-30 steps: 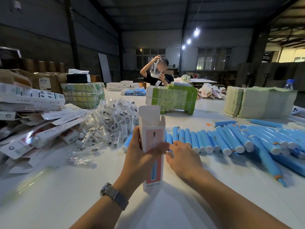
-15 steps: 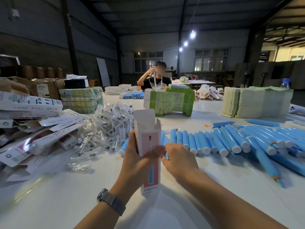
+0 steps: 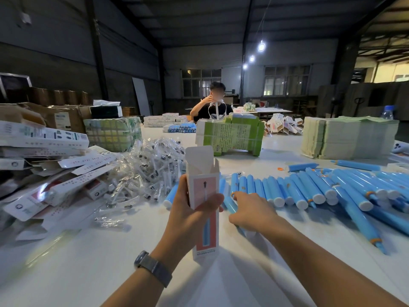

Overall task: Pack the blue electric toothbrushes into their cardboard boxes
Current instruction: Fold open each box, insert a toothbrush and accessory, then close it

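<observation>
My left hand (image 3: 188, 209) grips a tall white cardboard box (image 3: 204, 185) with a pink front panel, held upright above the table, its top flap open. Just right of it, my right hand (image 3: 250, 212) curls its fingers round one blue toothbrush (image 3: 230, 203) at the near end of the row. A long row of blue toothbrushes (image 3: 309, 191) with white end caps lies across the white table (image 3: 88, 262) to the right. Most of the gripped toothbrush is hidden under my fingers.
A heap of clear-bagged brush heads (image 3: 146, 171) lies left of the box. Flat and folded cartons (image 3: 44, 173) pile up at the far left. A green carton bundle (image 3: 230, 136) and stacked paper (image 3: 347, 138) stand behind. A person (image 3: 212, 105) sits across the table.
My right hand has closed on a blue toothbrush and drawn it out of the row toward me. The box in my left hand has stayed upright.
</observation>
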